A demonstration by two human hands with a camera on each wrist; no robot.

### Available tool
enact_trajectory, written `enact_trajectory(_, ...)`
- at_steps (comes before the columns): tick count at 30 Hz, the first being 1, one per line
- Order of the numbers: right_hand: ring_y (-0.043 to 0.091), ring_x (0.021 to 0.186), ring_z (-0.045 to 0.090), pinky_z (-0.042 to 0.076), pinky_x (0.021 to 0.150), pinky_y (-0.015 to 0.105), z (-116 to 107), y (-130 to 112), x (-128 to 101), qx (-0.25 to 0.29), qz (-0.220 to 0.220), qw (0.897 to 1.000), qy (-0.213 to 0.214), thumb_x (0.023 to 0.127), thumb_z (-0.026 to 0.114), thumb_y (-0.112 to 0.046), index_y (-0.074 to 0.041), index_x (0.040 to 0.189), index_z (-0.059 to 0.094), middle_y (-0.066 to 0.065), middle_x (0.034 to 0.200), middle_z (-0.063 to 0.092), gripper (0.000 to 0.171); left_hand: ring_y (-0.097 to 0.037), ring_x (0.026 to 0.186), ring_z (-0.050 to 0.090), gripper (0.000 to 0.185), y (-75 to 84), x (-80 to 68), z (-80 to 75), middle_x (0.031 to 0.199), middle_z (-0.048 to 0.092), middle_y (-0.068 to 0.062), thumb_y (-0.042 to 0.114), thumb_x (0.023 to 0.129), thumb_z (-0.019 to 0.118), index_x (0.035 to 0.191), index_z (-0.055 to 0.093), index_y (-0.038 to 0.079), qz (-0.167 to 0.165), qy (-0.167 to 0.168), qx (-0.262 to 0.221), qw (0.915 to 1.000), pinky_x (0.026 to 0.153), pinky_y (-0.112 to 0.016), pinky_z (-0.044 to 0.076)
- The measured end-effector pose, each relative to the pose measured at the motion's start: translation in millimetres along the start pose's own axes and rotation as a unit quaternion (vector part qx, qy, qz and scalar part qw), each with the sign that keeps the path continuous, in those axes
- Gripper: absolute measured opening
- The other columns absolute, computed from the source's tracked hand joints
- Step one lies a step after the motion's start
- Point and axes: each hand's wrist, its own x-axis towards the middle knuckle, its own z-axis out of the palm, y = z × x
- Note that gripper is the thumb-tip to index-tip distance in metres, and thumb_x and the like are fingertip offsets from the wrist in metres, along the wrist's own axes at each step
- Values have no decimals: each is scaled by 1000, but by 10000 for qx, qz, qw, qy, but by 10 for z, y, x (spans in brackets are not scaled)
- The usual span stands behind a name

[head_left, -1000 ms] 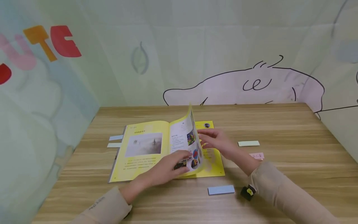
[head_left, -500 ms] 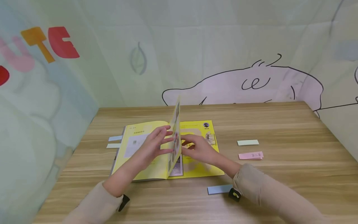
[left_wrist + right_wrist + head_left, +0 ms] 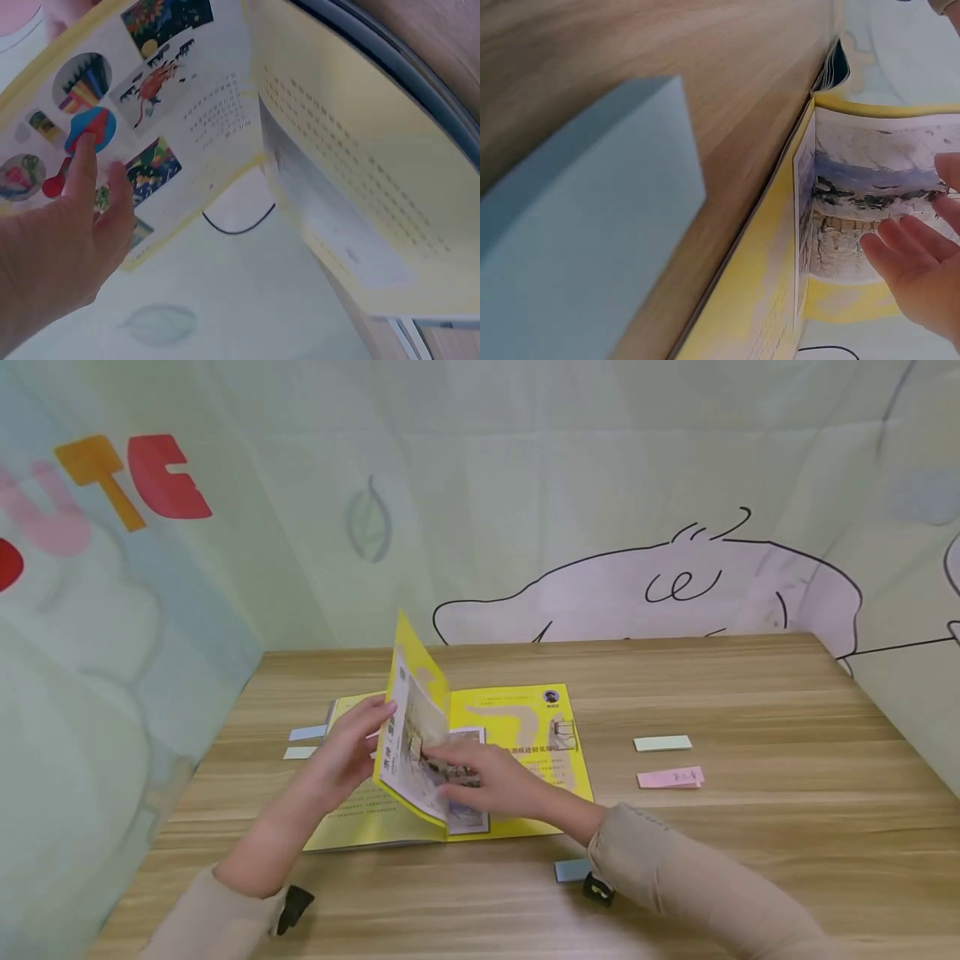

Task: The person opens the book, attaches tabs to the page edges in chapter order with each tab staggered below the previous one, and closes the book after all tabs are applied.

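An open book (image 3: pixel 517 703) with yellow pages lies on the table. One leaf (image 3: pixel 415 670) stands raised, tilted leftward over the left page. On the leaf's left side is my left hand (image 3: pixel 335 767), fingers extended against its pictures, as the left wrist view also shows (image 3: pixel 67 225). My right hand (image 3: pixel 501 783) touches the leaf's other face, a landscape picture, with loosely extended fingers. In the right wrist view this hand (image 3: pixel 922 279) is seen in front of that picture. Part of the left page is hidden behind my left hand and the leaf.
Right of the book, on the wooden table (image 3: pixel 787 710), lie a pale green strip (image 3: pixel 662 743) and a pink strip (image 3: pixel 670 778) with writing. A blue strip (image 3: pixel 572 871) lies in front, partly under my right sleeve. Two light tabs (image 3: pixel 307 732) stick out at the book's left.
The leaf has swung from the right, through upright, to the left. Both hands have moved left with it; my left hand has gone from the page's front to behind the leaf.
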Motion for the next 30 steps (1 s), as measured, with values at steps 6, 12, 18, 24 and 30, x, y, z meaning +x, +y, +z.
enact_trajectory(6, 11, 119, 48, 41, 96, 22, 61, -13, 17, -294, 179, 9984, -444, 91, 62, -17, -7, 130, 54, 6, 132, 53, 42, -10, 87, 62, 47, 20, -98, -290, 97, 62, 6, 23, 97, 48, 133, 35, -4, 51, 395, 238, 9989, 72, -27, 54)
enact_trajectory(12, 14, 119, 50, 41, 96, 22, 98, 27, -5, -980, 47, 9892, -1090, 92, 58, -17, -8, 128, 57, 6, 130, 55, 37, -8, 80, 62, 38, -115, -174, -734, 90, 62, 7, 16, 95, 54, 126, 46, -3, 115, 776, 1118, 9906, 67, -24, 53)
enact_trajectory(18, 16, 129, 40, 33, 105, 26, 109, 36, -40, -1468, -25, 9750, -1671, 94, 53, -17, -9, 132, 53, 6, 138, 47, 38, -7, 80, 58, 51, -366, -214, -1064, 96, 58, -5, 16, 94, 55, 131, 36, -15, -304, 1009, 2544, 9613, 70, -23, 52)
enact_trajectory(24, 18, 128, 42, 30, 106, 25, 143, 18, -32, -1798, -596, 9660, -1757, 95, 53, -15, -6, 130, 54, 8, 136, 49, 36, -16, 85, 58, 58, -589, -222, -1205, 105, 55, -19, 17, 92, 60, 134, 33, -14, -842, 946, 3099, 9423, 74, -29, 54)
enact_trajectory(30, 19, 127, 43, 29, 107, 25, 165, -7, -12, -2196, -855, 9531, -1897, 95, 53, -16, -6, 129, 55, 9, 136, 48, 36, -19, 81, 59, 55, -702, -196, -1210, 100, 58, -23, 9, 88, 63, 130, 36, -15, -949, 1000, 3661, 9203, 68, -30, 54)
